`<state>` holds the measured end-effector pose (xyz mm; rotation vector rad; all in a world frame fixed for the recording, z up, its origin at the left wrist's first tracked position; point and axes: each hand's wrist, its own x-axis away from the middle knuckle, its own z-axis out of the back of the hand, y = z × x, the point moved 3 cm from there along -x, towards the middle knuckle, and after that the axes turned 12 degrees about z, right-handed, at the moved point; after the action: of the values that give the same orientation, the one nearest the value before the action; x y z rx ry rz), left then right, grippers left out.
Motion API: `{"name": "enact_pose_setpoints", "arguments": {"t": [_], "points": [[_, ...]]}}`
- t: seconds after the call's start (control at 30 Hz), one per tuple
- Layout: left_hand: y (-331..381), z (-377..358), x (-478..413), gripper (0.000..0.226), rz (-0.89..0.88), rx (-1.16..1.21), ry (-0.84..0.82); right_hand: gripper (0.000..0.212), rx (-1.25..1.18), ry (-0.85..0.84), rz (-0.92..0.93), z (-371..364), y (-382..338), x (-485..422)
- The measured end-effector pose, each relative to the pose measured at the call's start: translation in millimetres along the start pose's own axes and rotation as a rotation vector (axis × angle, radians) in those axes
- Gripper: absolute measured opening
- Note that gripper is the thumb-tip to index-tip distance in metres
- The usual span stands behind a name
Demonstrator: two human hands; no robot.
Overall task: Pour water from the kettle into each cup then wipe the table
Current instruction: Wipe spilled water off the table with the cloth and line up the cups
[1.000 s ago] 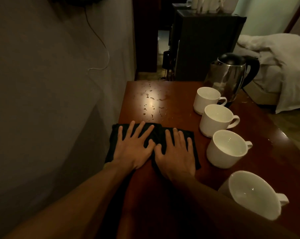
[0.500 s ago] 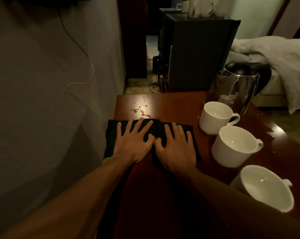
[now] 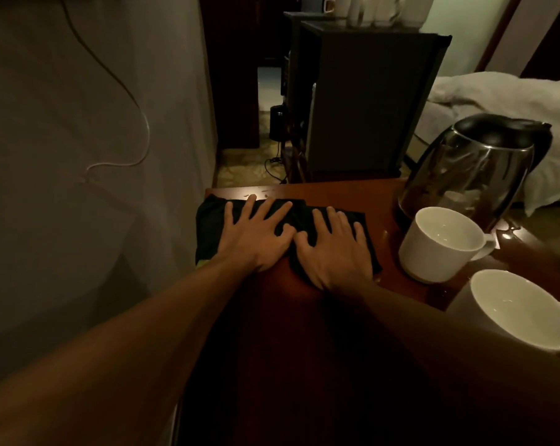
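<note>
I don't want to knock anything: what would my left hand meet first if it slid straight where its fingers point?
Nothing standing: the left hand would likely reach the far edge of the table. The kettle and cups sit to its right.

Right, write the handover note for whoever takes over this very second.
Left hand: flat, fingers spread, pressing on the dark cloth.
Right hand: the same, beside it on the cloth.
Things: the cloth lies near the far edge of the table. The kettle stands far right, with the cup by the kettle and the nearer cup in front of it.
Done: the kettle is set down, so pouring looks finished.
Left: wipe the droplets past the cloth, and probably the wet shine by the kettle.
</note>
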<state>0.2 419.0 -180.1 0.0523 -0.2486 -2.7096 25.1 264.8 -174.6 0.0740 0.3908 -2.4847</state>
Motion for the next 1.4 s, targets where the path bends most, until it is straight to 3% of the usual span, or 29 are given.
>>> {"name": "enact_pose_setpoints", "arguments": {"t": [0.33, 0.63, 1.4], "points": [[1.4, -0.5, -49.0, 0.061, -0.023, -0.022, -0.008, 0.070, 0.012, 0.017, 0.011, -4.3, 11.5, -44.4], [2.3, 1.7, -41.0, 0.059, -0.003, -0.022, -0.034, 0.070, 0.043, -0.041, 0.017, -3.3, 12.5, -44.6], [16.2, 3.0, 173.4, 0.056, 0.062, -0.018, -0.051, 0.066, 0.026, -0.086, 0.093, 15.2, -25.1, 151.5]]}}
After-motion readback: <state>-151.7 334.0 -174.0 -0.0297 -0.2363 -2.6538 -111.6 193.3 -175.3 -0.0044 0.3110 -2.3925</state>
